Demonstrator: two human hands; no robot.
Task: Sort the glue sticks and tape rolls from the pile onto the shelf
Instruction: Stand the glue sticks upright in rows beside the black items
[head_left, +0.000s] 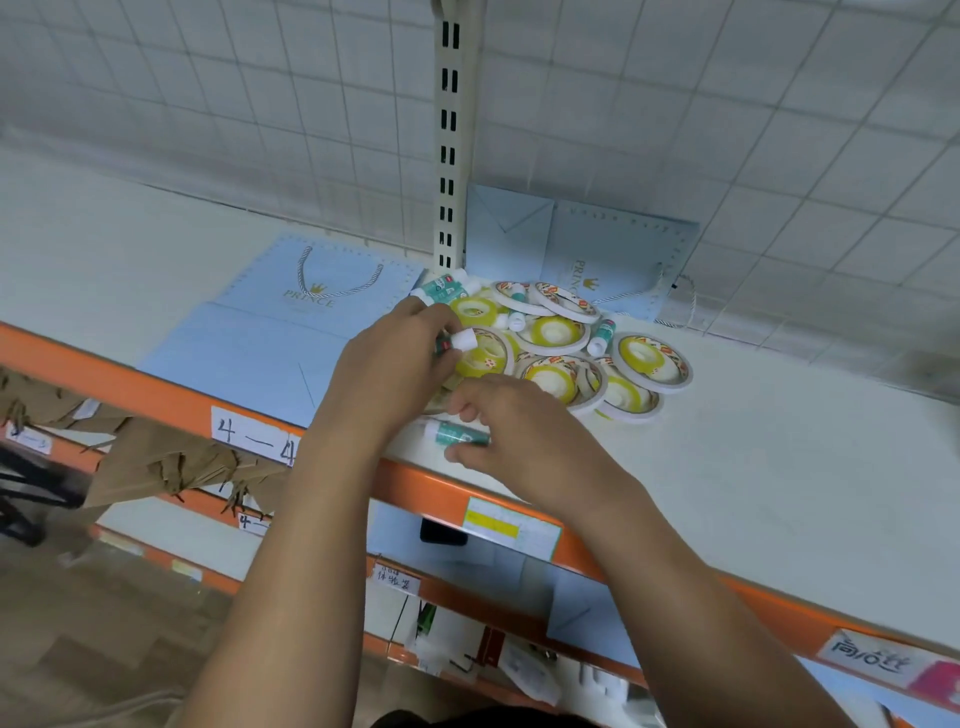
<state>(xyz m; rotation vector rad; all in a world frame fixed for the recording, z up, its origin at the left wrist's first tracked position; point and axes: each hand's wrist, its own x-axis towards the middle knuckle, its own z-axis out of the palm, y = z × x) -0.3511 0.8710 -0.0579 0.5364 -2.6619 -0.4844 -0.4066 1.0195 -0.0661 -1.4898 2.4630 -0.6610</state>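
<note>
A pile of white tape rolls with yellow-green cores (652, 361) and teal glue sticks with white caps (602, 332) lies on the white shelf (779, 441) by the slotted upright. My left hand (395, 358) grips a glue stick whose white cap (463, 340) pokes out past the fingers, at the pile's left edge. My right hand (519, 431) pinches another teal glue stick (454, 432) lying sideways near the shelf's orange front edge. More glue sticks (441, 288) lie at the pile's back left.
Two flat light-blue paper bags lie on the shelf, one to the left (291, 332) and one behind the pile (608, 249). A wire grid backs the shelf. The orange front rail (130, 379) carries paper labels. Lower shelves hold brown paper and small goods.
</note>
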